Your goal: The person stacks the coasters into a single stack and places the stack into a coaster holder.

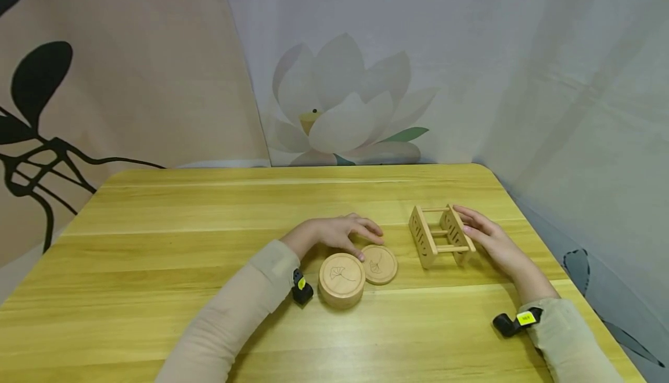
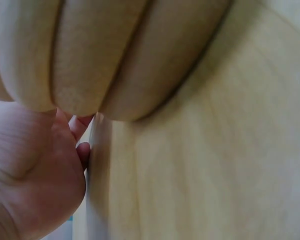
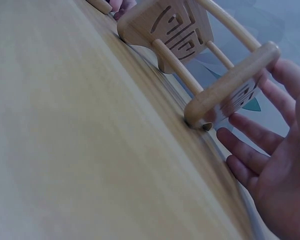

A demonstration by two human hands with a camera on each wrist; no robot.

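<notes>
Pale wood, engraved: one stack of discs [image 1: 342, 284], on the bench [image 1: 183, 226]. At its far side, my left grip [image 1: 340, 233], fingers apart, clamped on nothing. Just right of the stack, one loose disc [image 1: 380, 265], my thumb at its edge. Farther right, one rack [image 1: 440, 232]; at its right panel, my right grip [image 1: 491, 242], fingers spread, touching only. Step, I judge: taking the loose disc; next move calls for a rim pinch.

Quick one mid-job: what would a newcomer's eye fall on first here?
Probably the big pale lotus on the backdrop, behind the far edge of the table. Next comes the leaf-engraved stack of round wooden discs near the table's middle, with a similar single disc at its right. Farther right stands the open wooden rack.
</notes>
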